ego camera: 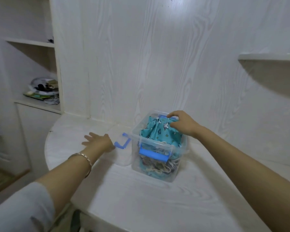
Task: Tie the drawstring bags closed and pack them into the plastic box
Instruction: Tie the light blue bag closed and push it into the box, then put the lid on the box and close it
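At 1 o'clock, our right hand [182, 125] curls onto the bag [157, 133] in the plastic box [135, 158]; grip unclear. Our left hand [98, 141] has a wide grip.

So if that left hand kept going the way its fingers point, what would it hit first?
Likely nothing close: the left hand points leftward over bare table, away from the clear lid. The table's rounded edge comes next, then perhaps the cabinet; depth is unclear.

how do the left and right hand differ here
The left hand is flat with fingers spread, beside the lid; the right hand curls its fingers over the bag in the box. The left wrist wears a bracelet; the right is bare. Both reach forward over the table.
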